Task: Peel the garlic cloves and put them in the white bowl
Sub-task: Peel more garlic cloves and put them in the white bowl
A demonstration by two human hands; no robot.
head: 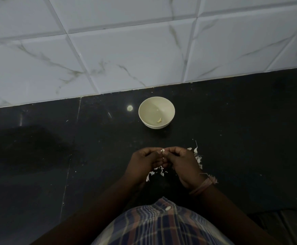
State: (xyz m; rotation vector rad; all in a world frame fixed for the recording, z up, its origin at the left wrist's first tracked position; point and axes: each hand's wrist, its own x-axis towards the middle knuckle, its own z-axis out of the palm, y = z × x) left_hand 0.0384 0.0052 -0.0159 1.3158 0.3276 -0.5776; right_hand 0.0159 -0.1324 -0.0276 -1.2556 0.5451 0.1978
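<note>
A white bowl [156, 113] stands on the black countertop [73, 156] near the tiled wall, with one peeled garlic clove [159, 120] lying inside it. In front of the bowl, my left hand [145, 163] and my right hand [182, 163] meet fingertip to fingertip and together pinch a small garlic clove [162, 150], most of it hidden by the fingers. More garlic cloves [197, 156] lie on the counter just right of my right hand. Torn white garlic skins [157, 172] lie under and between my hands.
A white marble-patterned tiled wall [144, 50] rises behind the counter. Small white skin flecks dot the counter. The counter's front edge [276, 210] shows at the lower right. My checked shirt [162, 225] fills the bottom of the view.
</note>
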